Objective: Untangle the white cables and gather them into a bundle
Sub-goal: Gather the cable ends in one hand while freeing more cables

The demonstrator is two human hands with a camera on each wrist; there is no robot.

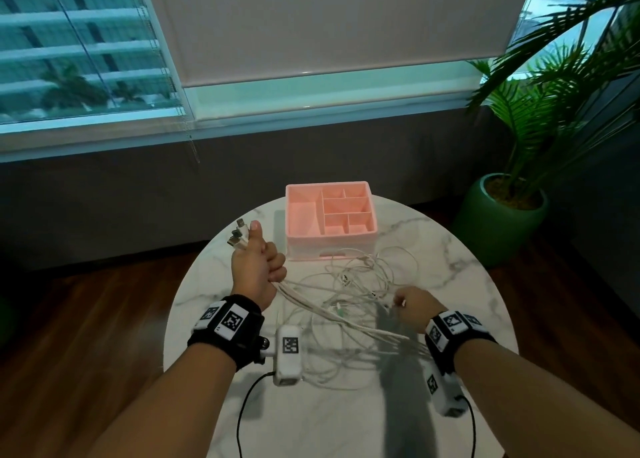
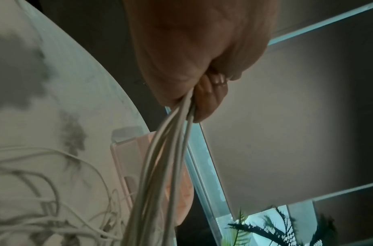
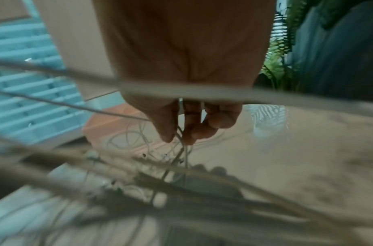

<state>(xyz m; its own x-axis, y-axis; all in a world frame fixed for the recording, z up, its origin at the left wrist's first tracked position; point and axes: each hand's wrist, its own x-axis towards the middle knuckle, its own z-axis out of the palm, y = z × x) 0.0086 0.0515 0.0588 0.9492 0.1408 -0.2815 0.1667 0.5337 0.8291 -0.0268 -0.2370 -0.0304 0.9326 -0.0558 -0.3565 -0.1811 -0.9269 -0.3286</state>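
1. White cables (image 1: 349,295) lie as a loose tangle on the desk (image 1: 450,249), between the 2 hands and spilling toward the person, with some loops reaching the pink organizer (image 1: 330,215) beyond them.
2. The left hand (image 1: 256,267) is raised off the desk on the left of the tangle, fingers curled tight round several strands; their plug ends (image 1: 239,237) stick up past the thumb, on the side away from the person.
3. From under that fist (image 2: 194,66) the held strands (image 2: 166,158) run as 1 taut band, slanting down and across toward the right wrist, so the long axis of the gathered part goes from the left hand to the right forearm.
4. The right hand (image 1: 414,305) sits low at the right edge of the tangle, and its thumb and fingers (image 3: 164,126) pinch 1 or 2 thin strands (image 3: 184,154); how many is too blurred to tell.
5. The right hand is the nearer one to the knotted middle, which lies just to its left; the left hand stands a little apart from it and above.
6. Judgement: the next pull likely runs rightward, away from the left fist, and crossed loops under the taut band could snag.
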